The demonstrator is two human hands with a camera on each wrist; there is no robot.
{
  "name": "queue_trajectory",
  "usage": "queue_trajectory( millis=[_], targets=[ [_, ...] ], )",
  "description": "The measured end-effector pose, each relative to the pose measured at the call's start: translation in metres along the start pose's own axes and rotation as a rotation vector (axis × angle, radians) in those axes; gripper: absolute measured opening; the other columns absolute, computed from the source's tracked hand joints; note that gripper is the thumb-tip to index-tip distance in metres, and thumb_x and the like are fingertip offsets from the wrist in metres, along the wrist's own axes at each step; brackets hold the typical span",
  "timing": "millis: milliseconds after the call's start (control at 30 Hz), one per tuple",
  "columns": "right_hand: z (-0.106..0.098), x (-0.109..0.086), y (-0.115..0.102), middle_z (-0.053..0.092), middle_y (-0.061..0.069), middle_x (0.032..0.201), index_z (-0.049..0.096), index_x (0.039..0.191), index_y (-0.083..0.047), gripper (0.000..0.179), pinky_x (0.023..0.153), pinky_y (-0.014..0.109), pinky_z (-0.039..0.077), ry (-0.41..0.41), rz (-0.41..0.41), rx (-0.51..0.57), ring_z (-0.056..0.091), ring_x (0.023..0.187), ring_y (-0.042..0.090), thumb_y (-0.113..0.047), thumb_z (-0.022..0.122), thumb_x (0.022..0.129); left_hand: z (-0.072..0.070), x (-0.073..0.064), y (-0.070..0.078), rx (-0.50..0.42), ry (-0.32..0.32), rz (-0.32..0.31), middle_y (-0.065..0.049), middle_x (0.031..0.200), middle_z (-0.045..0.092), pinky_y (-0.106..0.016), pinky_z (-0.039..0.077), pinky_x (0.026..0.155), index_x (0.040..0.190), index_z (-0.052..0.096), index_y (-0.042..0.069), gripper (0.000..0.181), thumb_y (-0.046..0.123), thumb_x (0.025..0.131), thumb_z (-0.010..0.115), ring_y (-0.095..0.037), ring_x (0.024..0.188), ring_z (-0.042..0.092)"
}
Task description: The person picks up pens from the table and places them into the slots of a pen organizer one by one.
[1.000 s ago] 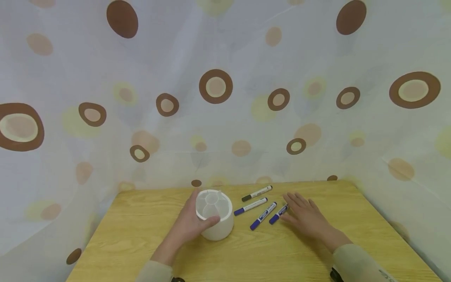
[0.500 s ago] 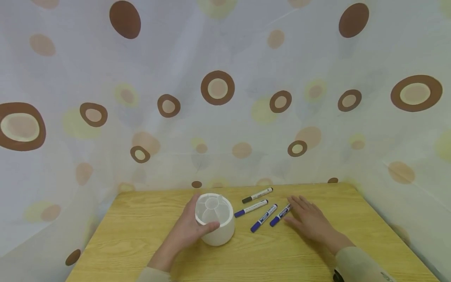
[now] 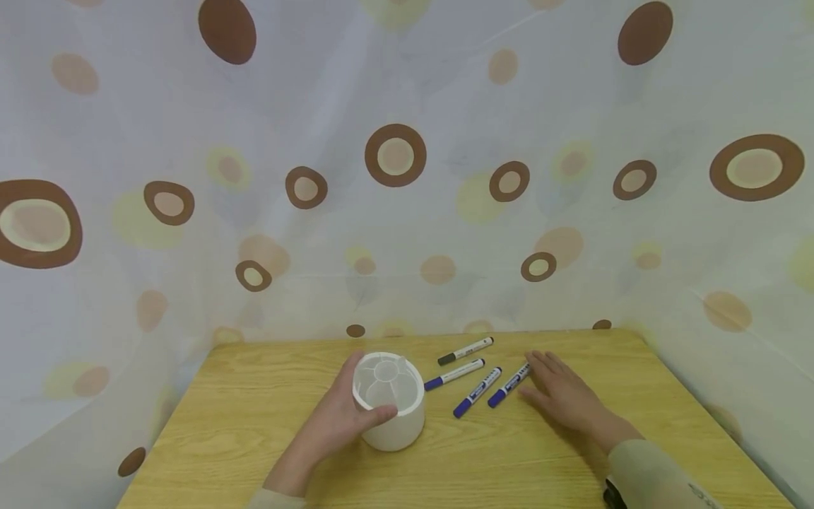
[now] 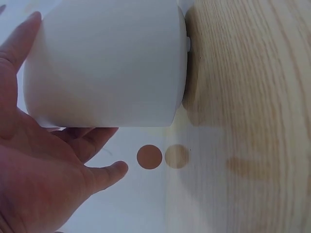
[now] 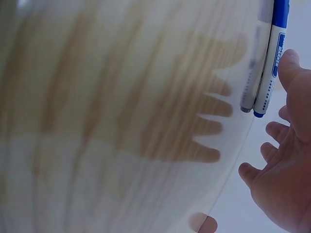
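My left hand [image 3: 341, 416] grips a round white pen holder [image 3: 402, 425], thumb across its near side and fingers around its left and back. Several clear dividers [image 3: 385, 369] split its inside into compartments around a central ring. In the left wrist view the white wall of the pen holder [image 4: 107, 63] is close over the wood. My right hand [image 3: 568, 397] hovers low at the right, fingers extended and holding nothing. Its fingertips are right at the upper end of a blue-capped marker [image 3: 509, 385]. To the left lie a second blue-capped marker [image 3: 478, 392], a third [image 3: 454, 375] and a dark-capped marker [image 3: 466, 351].
The wooden table [image 3: 254, 403] runs back to a pale curtain [image 3: 445, 212] with brown and yellow dots, which also hangs along both sides. All the markers lie between the two hands, just right of the pen holder.
My right hand has drawn slightly right, uncovering more of the rightmost marker. The pen holder, in my left hand, has come slightly nearer to me. The markers stay put; the head view shifts a little.
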State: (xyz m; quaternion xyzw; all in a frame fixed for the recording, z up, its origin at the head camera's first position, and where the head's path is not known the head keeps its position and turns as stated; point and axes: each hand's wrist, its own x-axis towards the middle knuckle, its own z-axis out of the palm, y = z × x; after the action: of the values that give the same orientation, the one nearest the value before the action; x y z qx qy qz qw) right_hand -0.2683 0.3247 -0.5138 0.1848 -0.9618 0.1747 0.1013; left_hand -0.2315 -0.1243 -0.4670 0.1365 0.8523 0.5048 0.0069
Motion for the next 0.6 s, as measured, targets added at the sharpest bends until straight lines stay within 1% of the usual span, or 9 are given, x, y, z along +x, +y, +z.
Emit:
queue_trajectory(
  millis=[100,233,333,467,600],
  targets=[
    [0.001,0.0,0.002,0.046,0.038,0.16,0.047,0.159,0.011,0.075,0.117,0.08,0.034,0.011,-0.003,0.018,0.037,0.148,0.065,-0.038,0.071,0.108,0.0,-0.002,0.0,0.006,-0.007,-0.007,-0.017,0.153,0.058,-0.07,0.044,0.117,0.172,0.025,0.012,0.117,0.045,0.085,0.096,-0.04,0.138,0.059],
    [-0.003,0.001,-0.002,0.044,0.036,0.163,0.045,0.161,0.01,0.075,0.118,0.078,0.035,-0.038,0.038,0.016,0.034,0.152,0.062,-0.039,0.071,0.109,0.0,-0.004,-0.003,-0.003,-0.016,0.007,-0.016,0.152,0.058,-0.069,0.045,0.116,0.172,0.026,0.012,0.116,0.045,0.085,0.096,-0.039,0.136,0.06],
    [-0.004,0.001,-0.002,0.042,0.035,0.165,0.044,0.162,0.008,0.075,0.119,0.076,0.035,-0.069,0.061,0.016,0.033,0.153,0.061,-0.04,0.069,0.11,0.0,-0.004,-0.004,-0.026,-0.035,0.031,-0.013,0.15,0.059,-0.067,0.046,0.116,0.17,0.029,0.013,0.112,0.043,0.086,0.096,-0.036,0.135,0.061],
    [-0.001,0.003,0.003,0.043,0.036,0.164,0.045,0.161,0.009,0.075,0.118,0.078,0.035,-0.055,0.055,0.048,0.034,0.152,0.062,-0.038,0.071,0.109,-0.001,-0.004,-0.004,-0.048,-0.061,0.049,-0.011,0.15,0.059,-0.064,0.045,0.117,0.17,0.03,0.013,0.11,0.041,0.086,0.096,-0.033,0.135,0.06],
    [0.006,0.006,0.017,0.043,0.037,0.163,0.045,0.161,0.009,0.077,0.115,0.079,0.037,-0.029,0.026,0.051,0.038,0.148,0.064,-0.044,0.068,0.11,-0.003,-0.005,-0.003,-0.052,-0.066,0.042,-0.015,0.157,0.054,-0.065,0.042,0.12,0.172,0.027,0.01,0.114,0.041,0.087,0.096,-0.037,0.14,0.057]
  ],
)
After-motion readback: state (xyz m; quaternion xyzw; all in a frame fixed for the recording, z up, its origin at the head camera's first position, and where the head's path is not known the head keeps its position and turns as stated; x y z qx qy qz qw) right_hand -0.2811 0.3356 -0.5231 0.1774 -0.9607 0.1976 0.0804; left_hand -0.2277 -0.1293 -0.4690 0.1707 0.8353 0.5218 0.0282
